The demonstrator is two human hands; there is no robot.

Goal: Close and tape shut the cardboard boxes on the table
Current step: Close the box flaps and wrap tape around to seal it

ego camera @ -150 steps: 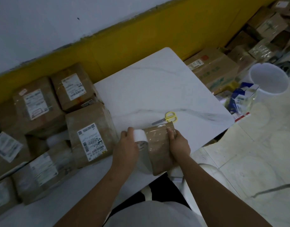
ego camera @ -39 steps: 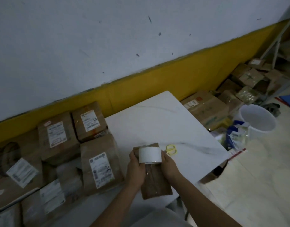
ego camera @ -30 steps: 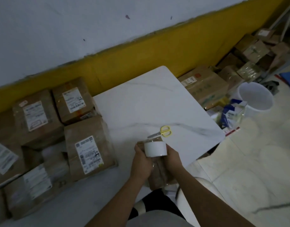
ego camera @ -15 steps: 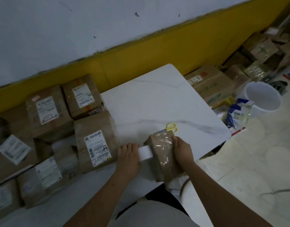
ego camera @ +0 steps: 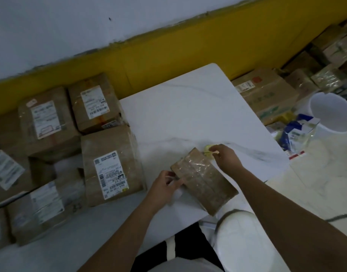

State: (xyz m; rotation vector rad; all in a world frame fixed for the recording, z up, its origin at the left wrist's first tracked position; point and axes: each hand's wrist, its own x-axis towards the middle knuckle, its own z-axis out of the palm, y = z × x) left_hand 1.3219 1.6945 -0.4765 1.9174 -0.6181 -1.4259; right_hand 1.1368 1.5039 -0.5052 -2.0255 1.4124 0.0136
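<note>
A small brown cardboard box (ego camera: 204, 181), wrapped in clear tape, lies flat near the front edge of the white marble table (ego camera: 188, 114). At the box's left end, my left hand (ego camera: 163, 188) grips the white tape roll (ego camera: 177, 193), which is mostly hidden under my fingers. Just beyond the box's far corner, my right hand (ego camera: 225, 158) pinches the handles of the yellow scissors (ego camera: 207, 149). The scissors are blurred and partly covered by my fingers.
Several taped, labelled parcels (ego camera: 109, 167) are stacked on the table's left side. On the floor to the right stand more cardboard boxes (ego camera: 266, 95), a white bucket (ego camera: 333, 112) and a blue and white carton (ego camera: 298, 130). A white stool (ego camera: 245, 242) is beside my legs.
My right hand left the box's right side and reached up to the yellow scissors. My left hand still holds the tape roll at the box's left end. The box now lies flatter.
</note>
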